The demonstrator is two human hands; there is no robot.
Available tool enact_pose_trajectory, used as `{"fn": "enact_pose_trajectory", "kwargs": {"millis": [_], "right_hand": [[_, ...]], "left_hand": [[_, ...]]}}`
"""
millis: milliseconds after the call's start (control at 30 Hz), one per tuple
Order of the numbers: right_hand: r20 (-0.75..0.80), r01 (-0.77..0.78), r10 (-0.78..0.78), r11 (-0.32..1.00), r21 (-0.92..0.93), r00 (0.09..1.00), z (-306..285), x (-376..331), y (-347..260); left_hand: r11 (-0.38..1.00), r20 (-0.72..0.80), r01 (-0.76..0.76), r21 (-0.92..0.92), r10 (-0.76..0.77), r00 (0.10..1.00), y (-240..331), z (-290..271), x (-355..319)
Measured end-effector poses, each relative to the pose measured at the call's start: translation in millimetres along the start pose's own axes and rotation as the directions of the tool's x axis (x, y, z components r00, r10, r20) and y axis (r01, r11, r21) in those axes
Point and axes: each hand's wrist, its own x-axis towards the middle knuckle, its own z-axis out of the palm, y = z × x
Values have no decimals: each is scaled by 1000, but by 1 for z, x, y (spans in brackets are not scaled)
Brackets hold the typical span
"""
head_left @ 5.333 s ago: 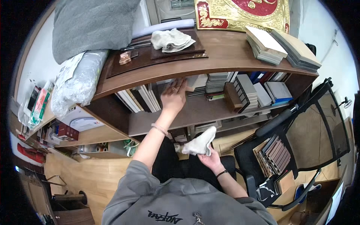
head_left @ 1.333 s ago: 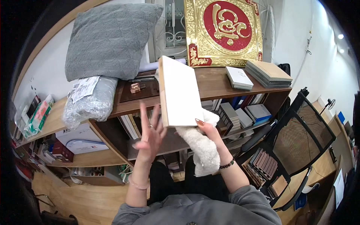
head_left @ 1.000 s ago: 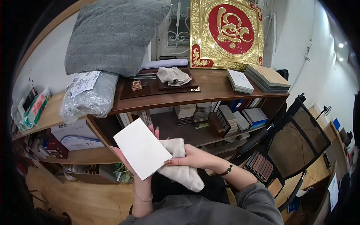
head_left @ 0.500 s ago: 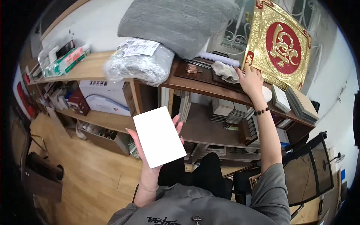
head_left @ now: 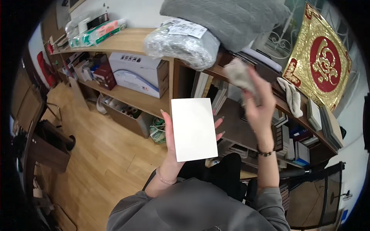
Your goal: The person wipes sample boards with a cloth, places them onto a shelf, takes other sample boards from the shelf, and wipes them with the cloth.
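White and blank on its upward face, a rectangular block [head_left: 194, 129] lies across the person's left hand [head_left: 170, 134], in front of the body. The left hand cradles it from below, thumb along its left edge, the other fingertips showing beyond its right edge; the palm is hidden. The right hand [head_left: 260, 104], blurred, is raised beyond the block and to its right, fingers curled around a greyish cloth [head_left: 239, 75]. The cloth is apart from the block. Behind, a second, paler cloth [head_left: 291, 96] lies on top of a dark brown bookcase [head_left: 241, 119], near a gold and red panel [head_left: 306, 42].

The step in hand looks like bringing cloth and block together. That would call for the right hand to come down and to the left, with the block steady on the left palm.
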Motion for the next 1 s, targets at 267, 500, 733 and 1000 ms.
{"fn": "enact_pose_trajectory", "kwargs": {"millis": [267,500,733,1000], "right_hand": [[463,71,-138,985,158,876,38,-67,-63],[377,62,-33,996,-67,926,44,-34,-52],[493,60,-261,920,387,830,57,-88,-78],[273,-93,67,992,84,960,80,-51,-54]], "left_hand": [[979,11,-147,-144,150,989,-3,-34,2],[855,-184,-247,456,362,914,-15,-32,1],[991,62,-74,110,67,996,15,-35,1],[988,122,-133,-80,142,982,-9,-52,5]]}}
